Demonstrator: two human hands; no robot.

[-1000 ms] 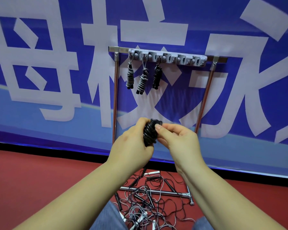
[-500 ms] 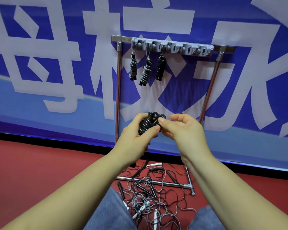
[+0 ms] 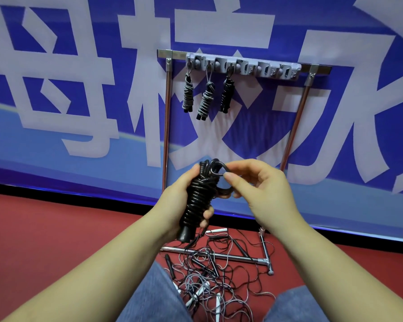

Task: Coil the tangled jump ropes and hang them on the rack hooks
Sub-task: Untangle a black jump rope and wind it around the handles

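We are gripping the coiled black rope (image 3: 197,198) in our left hand (image 3: 175,203) while our right hand (image 3: 254,182) is pinching its loop (image 3: 223,180); loosening either risks unwinding before the far rack hooks (image 3: 242,66).

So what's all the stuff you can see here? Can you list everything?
coiled rope in hand: one, black, held up in front of the rack
hung ropes: three coiled bundles, two grey-and-black and one black, on the leftmost hooks
hook strip: one, grey, along the rack's top bar
rack: one, silver metal, standing against the banner
tangled ropes: a pile, black, grey and white, on the floor by the rack's feet
banner: one, blue with big white characters, behind the rack
floor: red
knees: two, in blue jeans, bottom edge
left hand: grips the coil
right hand: fingers pinch the coil's top loop
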